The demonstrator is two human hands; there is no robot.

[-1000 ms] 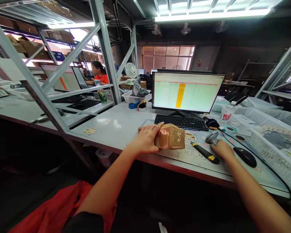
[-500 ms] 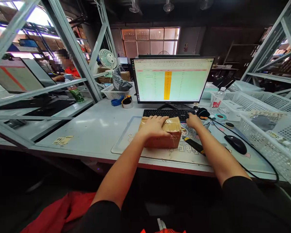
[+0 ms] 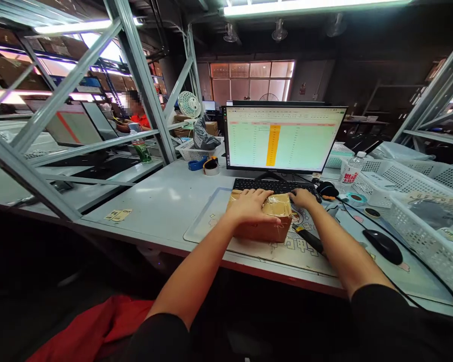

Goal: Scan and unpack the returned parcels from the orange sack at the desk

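The taped box sat on the mat beneath my left hand, which lay spread across its top. My right hand, fingers bent, was at the right end of the keyboard, though whether it pressed keys I couldn't tell; the cutter lay on that hand's near side.

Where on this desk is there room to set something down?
The widest bare patch is the desk between the slips, the tape and the mat. It is crowded around the box, with the left hand on it and keyboard and cutter close, and at right, with bottle, mouse and basket.
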